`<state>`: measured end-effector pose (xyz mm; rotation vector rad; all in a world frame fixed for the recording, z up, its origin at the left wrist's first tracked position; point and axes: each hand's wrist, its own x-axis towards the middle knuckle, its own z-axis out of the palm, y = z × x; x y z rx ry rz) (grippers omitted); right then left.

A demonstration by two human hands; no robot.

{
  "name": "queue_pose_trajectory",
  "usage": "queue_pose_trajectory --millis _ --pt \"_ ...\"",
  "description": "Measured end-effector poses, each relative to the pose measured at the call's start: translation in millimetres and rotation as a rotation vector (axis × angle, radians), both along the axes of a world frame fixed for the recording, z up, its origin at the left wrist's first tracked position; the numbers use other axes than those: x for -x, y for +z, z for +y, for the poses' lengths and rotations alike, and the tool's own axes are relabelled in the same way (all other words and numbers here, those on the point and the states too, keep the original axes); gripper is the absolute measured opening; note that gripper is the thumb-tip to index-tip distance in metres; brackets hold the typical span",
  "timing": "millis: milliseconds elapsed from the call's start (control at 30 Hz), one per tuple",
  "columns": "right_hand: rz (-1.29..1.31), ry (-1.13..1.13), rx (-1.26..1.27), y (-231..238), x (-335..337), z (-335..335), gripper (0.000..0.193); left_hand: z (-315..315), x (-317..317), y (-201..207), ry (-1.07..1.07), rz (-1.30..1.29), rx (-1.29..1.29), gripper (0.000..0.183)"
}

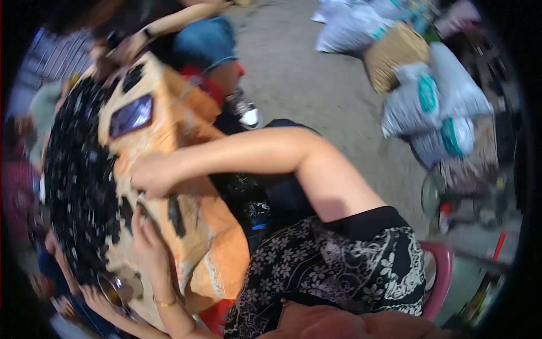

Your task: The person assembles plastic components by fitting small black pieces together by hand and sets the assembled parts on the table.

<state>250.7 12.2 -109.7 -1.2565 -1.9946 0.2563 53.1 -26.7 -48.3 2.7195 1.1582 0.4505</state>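
Observation:
My right hand (153, 176) is bent over the near part of a table covered with orange cloth (226, 257). Its fingers are curled together and blurred; what they hold is hidden. Just nearer, my left hand (150, 248), with a thin bracelet at the wrist, has its fingers stretched out toward the right hand. A small dark piece (143, 211) shows by its fingertips; I cannot tell whether it is touched. Right of the hands lies a black strip (176, 217). To their left spreads a large heap of small shiny black pieces (82, 169).
A phone (131, 116) lies on the cloth beyond my hands. Another person's hand (132, 48) works at the far end; another hand (100, 303) is near a round metal bowl (116, 288). Filled sacks (409, 99) lie on the floor at right, near a standing fan (433, 195).

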Motion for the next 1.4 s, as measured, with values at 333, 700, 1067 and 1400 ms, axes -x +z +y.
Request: queue_pose_trajectory --millis 333,700,1067,1400 --pt "0.612 -0.319 -0.297 -39.2 -27.6 -134.9 0.025 63.4 1.7 13.4 -0.112 -0.026 -0.028 0.032" --pt "0.575 -0.417 0.058 -145.3 36.2 -212.9 0.015 60.2 -109.5 52.0 -0.706 0.499 -0.294 0.032" --pt "1.119 -1.546 0.068 -293.5 -53.9 -292.6 0.013 -83.3 -193.0 -13.7 -0.977 1.155 0.259 0.049" --pt "1.319 -1.012 1.304 -399.2 69.8 -348.7 0.032 -169.3 -221.1 -204.7 -1.191 0.749 0.274 0.044"
